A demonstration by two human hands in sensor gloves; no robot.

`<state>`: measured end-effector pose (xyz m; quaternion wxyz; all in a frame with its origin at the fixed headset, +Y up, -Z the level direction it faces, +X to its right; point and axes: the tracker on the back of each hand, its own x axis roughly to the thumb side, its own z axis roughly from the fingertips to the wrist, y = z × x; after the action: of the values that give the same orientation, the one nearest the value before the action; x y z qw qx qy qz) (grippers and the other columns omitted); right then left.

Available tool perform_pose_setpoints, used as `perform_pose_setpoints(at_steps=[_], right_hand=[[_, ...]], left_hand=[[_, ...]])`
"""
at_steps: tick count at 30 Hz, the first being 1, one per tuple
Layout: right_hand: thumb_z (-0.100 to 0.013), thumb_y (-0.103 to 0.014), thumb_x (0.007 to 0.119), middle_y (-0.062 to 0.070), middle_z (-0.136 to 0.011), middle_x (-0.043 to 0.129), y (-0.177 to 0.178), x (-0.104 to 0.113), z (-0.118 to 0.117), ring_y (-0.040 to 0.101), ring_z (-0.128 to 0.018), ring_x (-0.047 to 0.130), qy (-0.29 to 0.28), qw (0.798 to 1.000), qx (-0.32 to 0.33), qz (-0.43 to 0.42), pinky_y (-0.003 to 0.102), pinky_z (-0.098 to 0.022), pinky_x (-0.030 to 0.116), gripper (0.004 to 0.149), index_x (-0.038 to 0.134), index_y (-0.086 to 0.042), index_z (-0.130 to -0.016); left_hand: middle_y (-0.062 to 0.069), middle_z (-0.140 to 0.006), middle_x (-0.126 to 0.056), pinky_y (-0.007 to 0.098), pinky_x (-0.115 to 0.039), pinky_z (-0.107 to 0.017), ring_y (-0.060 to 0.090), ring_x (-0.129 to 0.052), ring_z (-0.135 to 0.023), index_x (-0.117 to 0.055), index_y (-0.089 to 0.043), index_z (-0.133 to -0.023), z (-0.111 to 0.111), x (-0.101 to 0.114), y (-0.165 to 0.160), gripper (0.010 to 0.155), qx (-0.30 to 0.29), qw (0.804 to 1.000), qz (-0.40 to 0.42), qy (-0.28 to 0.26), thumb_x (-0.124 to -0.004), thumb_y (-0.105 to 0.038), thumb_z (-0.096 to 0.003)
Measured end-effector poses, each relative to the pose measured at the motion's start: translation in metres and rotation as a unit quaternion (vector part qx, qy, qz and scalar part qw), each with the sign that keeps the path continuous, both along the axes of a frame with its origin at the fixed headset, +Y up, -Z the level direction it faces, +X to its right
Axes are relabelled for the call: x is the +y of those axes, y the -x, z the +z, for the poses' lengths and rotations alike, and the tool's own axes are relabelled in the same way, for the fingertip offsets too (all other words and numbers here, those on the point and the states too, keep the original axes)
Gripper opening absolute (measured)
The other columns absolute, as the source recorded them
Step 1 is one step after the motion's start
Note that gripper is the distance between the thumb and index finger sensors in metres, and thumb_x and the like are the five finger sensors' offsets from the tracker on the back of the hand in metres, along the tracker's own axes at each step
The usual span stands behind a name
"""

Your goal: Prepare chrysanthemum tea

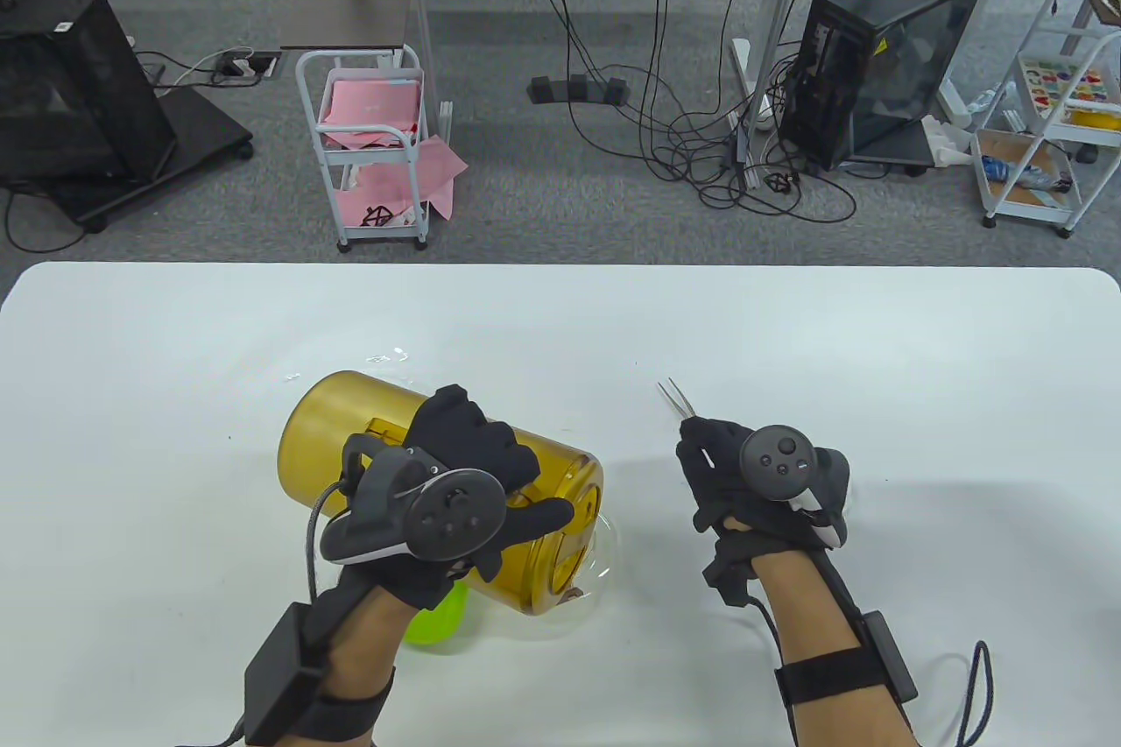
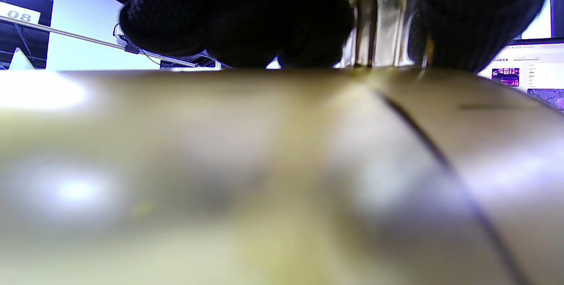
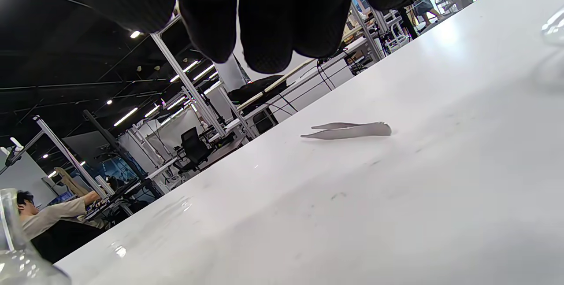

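Grey carpet floor [image 1: 560, 195] up top, white cart [image 1: 368, 151] with pink sheets upper left, black computer tower [image 1: 876, 73] upper right, cables trailing between

One camera looks down from above on the tabletop [image 1: 560, 327], while each wrist camera sits low and close; the tweezers [image 1: 676, 398] show in the overhead and right-wrist views.

We note an amber translucent jar [image 1: 350, 423] tipped on its side, mouth over a clear glass vessel [image 1: 604, 559]; metal tweezers [image 3: 348, 131] flat on the worktop [image 1: 560, 327].
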<state>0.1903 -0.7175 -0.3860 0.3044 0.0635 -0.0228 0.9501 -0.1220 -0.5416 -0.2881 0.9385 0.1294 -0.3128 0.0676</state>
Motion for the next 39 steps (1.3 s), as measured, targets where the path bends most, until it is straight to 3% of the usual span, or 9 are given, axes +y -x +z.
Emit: perform_pose_setpoints(at_steps=[14, 18, 23, 27, 32, 33, 35, 39], right_hand=[[-0.058, -0.052, 0.066, 0.005, -0.105, 0.071, -0.003, 0.002, 0.0, 0.039, -0.104, 0.069, -0.003, 1.0, -0.001, -0.001, 0.068, -0.073, 0.048, 0.051, 0.072, -0.027, -0.103], [-0.058, -0.052, 0.066, 0.005, -0.105, 0.071, -0.005, 0.002, 0.0, 0.039, -0.104, 0.069, -0.004, 1.0, -0.003, -0.004, 0.068, -0.073, 0.048, 0.052, 0.07, -0.028, -0.103], [-0.058, -0.052, 0.066, 0.005, -0.105, 0.071, -0.009, 0.005, 0.001, 0.039, -0.104, 0.069, -0.009, 1.0, -0.007, -0.011, 0.068, -0.073, 0.048, 0.052, 0.07, -0.028, -0.103], [-0.058, -0.052, 0.066, 0.005, -0.105, 0.071, -0.01, 0.007, 0.001, 0.039, -0.104, 0.069, -0.011, 1.0, -0.009, -0.017, 0.068, -0.074, 0.048, 0.052, 0.07, -0.028, -0.104], [-0.058, -0.052, 0.066, 0.005, -0.106, 0.07, -0.007, 0.006, 0.001, 0.039, -0.104, 0.069, -0.011, 1.0, -0.007, -0.02, 0.068, -0.073, 0.048, 0.052, 0.07, -0.028, -0.104], [-0.058, -0.052, 0.066, 0.005, -0.105, 0.07, -0.005, 0.005, 0.001, 0.039, -0.104, 0.069, -0.01, 1.0, -0.005, -0.016, 0.068, -0.074, 0.048, 0.052, 0.069, -0.028, -0.104], [-0.058, -0.052, 0.066, 0.005, -0.105, 0.07, -0.004, 0.005, 0.001, 0.039, -0.104, 0.069, -0.01, 1.0, -0.004, -0.013, 0.068, -0.074, 0.048, 0.052, 0.069, -0.028, -0.104], [-0.058, -0.052, 0.066, 0.005, -0.105, 0.07, -0.006, 0.003, 0.0, 0.039, -0.104, 0.069, -0.006, 1.0, -0.005, -0.01, 0.068, -0.073, 0.048, 0.052, 0.07, -0.028, -0.104]], left_hand=[[0.005, -0.051, -0.102, 0.069, -0.053, -0.075, 0.035, -0.092, -0.056, -0.099, -0.024, -0.06, -0.007, -0.001, 0.007, 0.052, 0.002, 1.0, 0.015, 0.013, -0.089, -0.072, -0.0457], [0.005, -0.05, -0.102, 0.068, -0.054, -0.075, 0.035, -0.092, -0.055, -0.099, -0.024, -0.06, -0.025, -0.006, 0.03, 0.052, 0.002, 0.997, 0.066, 0.049, -0.089, -0.073, -0.0456], [0.006, -0.05, -0.101, 0.068, -0.053, -0.075, 0.036, -0.091, -0.055, -0.098, -0.023, -0.06, -0.045, -0.01, 0.087, 0.053, 0.02, 0.978, 0.191, 0.08, -0.087, -0.072, -0.0462], [0.006, -0.051, -0.1, 0.069, -0.051, -0.076, 0.036, -0.09, -0.056, -0.098, -0.023, -0.061, -0.055, -0.02, 0.15, 0.053, 0.068, 0.942, 0.326, 0.05, -0.086, -0.072, -0.0462], [0.007, -0.053, -0.098, 0.071, -0.047, -0.073, 0.038, -0.086, -0.056, -0.096, -0.021, -0.063, -0.072, -0.07, 0.223, 0.052, 0.154, 0.84, 0.519, 0.043, -0.086, -0.071, -0.0487], [0.009, -0.053, -0.098, 0.071, -0.046, -0.073, 0.039, -0.086, -0.057, -0.096, -0.02, -0.063, -0.071, -0.081, 0.234, 0.052, 0.175, 0.803, 0.569, 0.04, -0.087, -0.069, -0.0488], [0.009, -0.058, -0.096, 0.072, -0.045, -0.072, 0.039, -0.084, -0.06, -0.093, -0.02, -0.068, -0.075, -0.092, 0.241, 0.054, 0.187, 0.775, 0.603, 0.042, -0.085, -0.069, -0.0493], [0.011, -0.071, -0.088, 0.072, -0.044, -0.072, 0.041, -0.077, -0.067, -0.081, -0.018, -0.083, -0.08, -0.108, 0.236, 0.058, 0.215, 0.747, 0.626, 0.068, -0.075, -0.067, -0.0532]])
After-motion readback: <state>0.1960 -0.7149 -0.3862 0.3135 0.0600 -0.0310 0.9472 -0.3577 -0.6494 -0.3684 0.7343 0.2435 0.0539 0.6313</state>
